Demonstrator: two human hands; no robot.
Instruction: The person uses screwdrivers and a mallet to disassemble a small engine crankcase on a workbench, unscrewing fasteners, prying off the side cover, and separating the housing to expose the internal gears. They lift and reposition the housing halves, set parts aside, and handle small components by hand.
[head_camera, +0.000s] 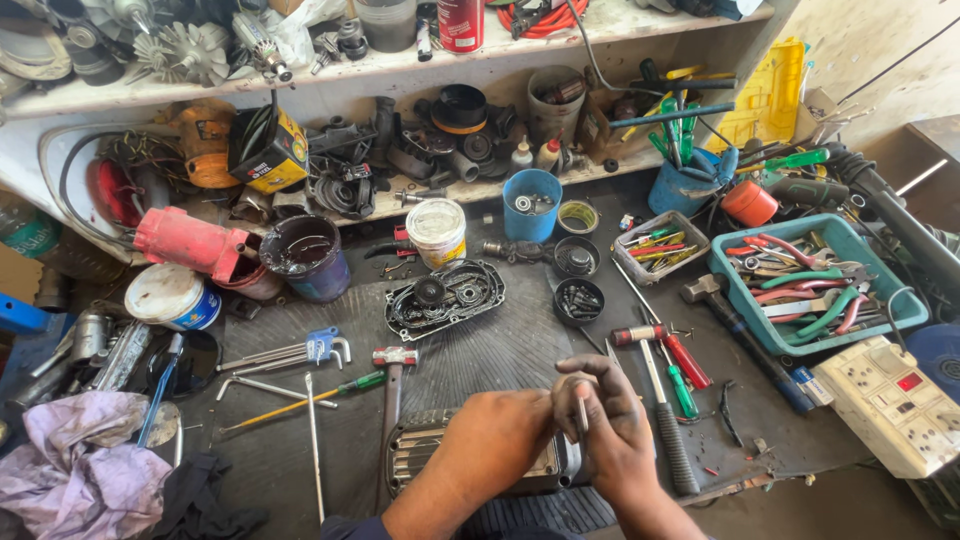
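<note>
My left hand (500, 435) rests on top of a ribbed metal motor housing (415, 455) at the near edge of the workbench, covering most of it. My right hand (600, 420) is beside it, fingers closed around a small thin metal pin or screw (582, 410) held upright between thumb and fingers. A dark gear cover with bearings (445, 295) lies open on the black rubber mat (500, 350) just beyond my hands.
Hammers (665, 350), screwdrivers (300, 400) and hex keys (290, 352) lie around the mat. A teal tray of pliers (825, 285) and a white power strip (890, 400) sit at right. Cups, tins and a red power tool (185, 240) stand behind; cloth rags (80, 470) lie at left.
</note>
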